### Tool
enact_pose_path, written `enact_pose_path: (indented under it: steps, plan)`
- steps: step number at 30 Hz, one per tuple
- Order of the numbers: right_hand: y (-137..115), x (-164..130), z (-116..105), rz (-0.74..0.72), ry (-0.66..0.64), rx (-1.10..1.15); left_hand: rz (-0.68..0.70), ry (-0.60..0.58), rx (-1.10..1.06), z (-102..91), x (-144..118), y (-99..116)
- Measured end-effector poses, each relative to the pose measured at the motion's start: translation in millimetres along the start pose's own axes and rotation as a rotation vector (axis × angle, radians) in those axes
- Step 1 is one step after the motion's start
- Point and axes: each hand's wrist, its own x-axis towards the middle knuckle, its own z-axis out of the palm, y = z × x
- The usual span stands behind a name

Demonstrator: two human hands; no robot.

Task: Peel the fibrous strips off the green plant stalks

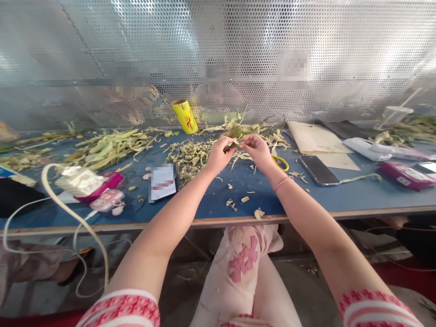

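My left hand (218, 155) pinches a dried green-brown plant piece (233, 145) above the middle of the table. Fingertips of my right hand (258, 151) close on the other end of it. Under and behind both hands lies a heap of withered leaves and stalks (235, 128). To the left of my left hand is a pile of small pale plant bits (187, 156). A yellow ring-shaped handle (280, 162) rests beside my right wrist; what it belongs to is hidden.
The blue table (204, 200) ends at a perforated metal panel (252, 54). A yellow tube (185, 116) stands tilted at the back. Phones (319, 170) lie on both sides. More leaves (114, 144), a cable (98, 243) and a power bank (107, 201) are at left.
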Motion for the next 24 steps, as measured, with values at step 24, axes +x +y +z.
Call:
enact_pose_path:
  steps: [24]
  plan:
    - [-5.3,1.9,-5.9,-0.056,-0.024,-0.174,-0.356,-0.081,-0.329,3.9,-1.6,8.9]
